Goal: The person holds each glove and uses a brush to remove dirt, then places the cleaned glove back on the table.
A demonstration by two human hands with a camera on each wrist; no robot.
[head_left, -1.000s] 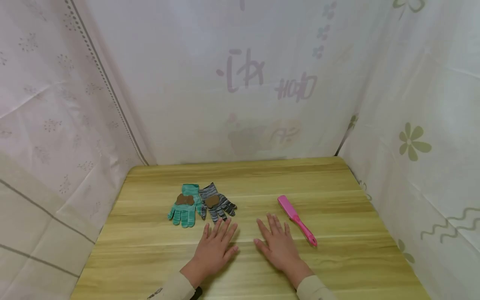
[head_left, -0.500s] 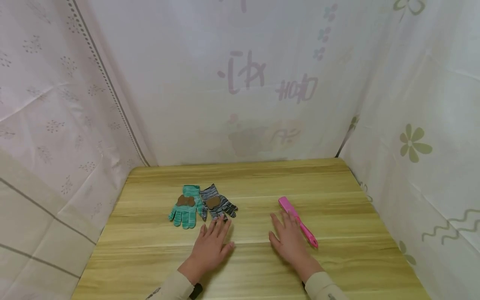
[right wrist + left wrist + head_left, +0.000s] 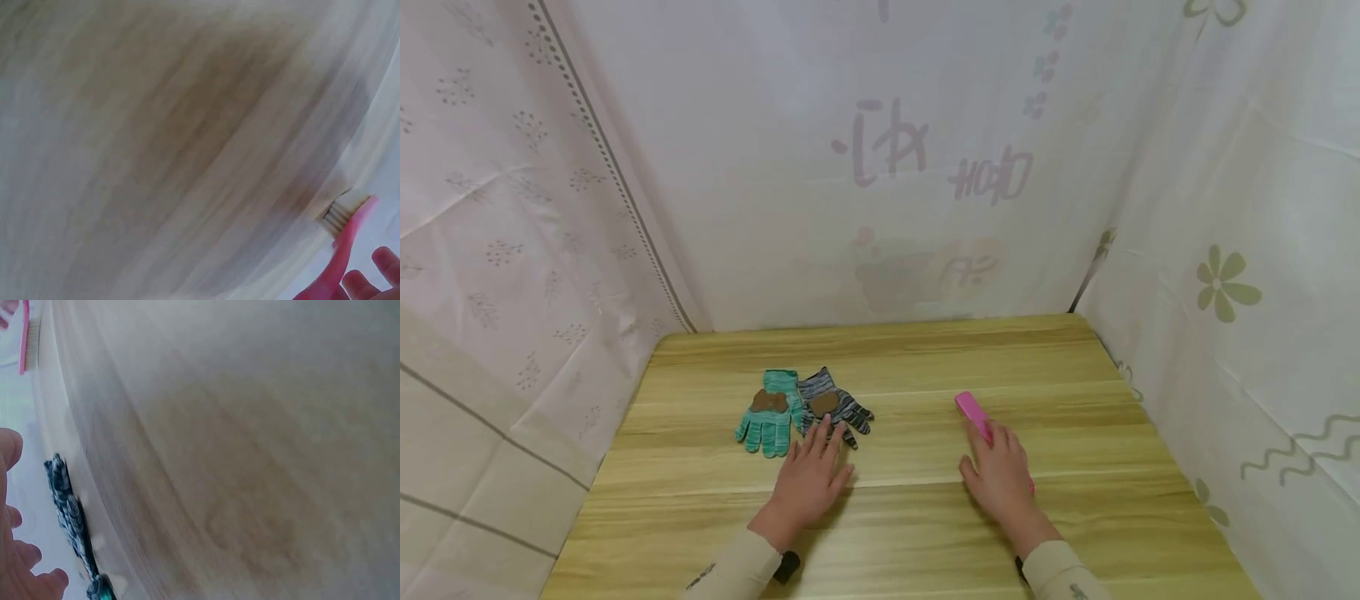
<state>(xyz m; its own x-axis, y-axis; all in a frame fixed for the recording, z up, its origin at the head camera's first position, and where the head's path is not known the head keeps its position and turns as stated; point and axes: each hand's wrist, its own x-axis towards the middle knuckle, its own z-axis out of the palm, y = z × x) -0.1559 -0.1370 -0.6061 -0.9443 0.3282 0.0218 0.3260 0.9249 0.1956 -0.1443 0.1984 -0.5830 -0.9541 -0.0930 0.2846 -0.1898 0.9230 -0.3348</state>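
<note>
My right hand (image 3: 1000, 483) is over the pink hairbrush (image 3: 972, 408), hiding most of its handle; the head and the handle's tip show. In the right wrist view the brush (image 3: 351, 234) has its bristles toward the table, and my fingertips (image 3: 383, 257) stand out beside the handle, not curled round it. My left hand (image 3: 808, 483) is spread, its fingertips over the dark grey striped glove (image 3: 853, 412). Seen from the left wrist, those fingers appear apart from that glove (image 3: 72, 515). A green glove (image 3: 767, 429) lies flat to its left, touching it.
A wooden table (image 3: 910, 358) bears everything. Pale patterned cloth hangs behind it (image 3: 775, 208) and along both sides. Brown patches (image 3: 825, 405) mark the gloves. A black band (image 3: 787, 567) shows at the left wrist.
My right hand has moved right, from beside the hairbrush to over its handle. My left hand has slid slightly left, further over the grey glove. Brush and gloves have stayed in place.
</note>
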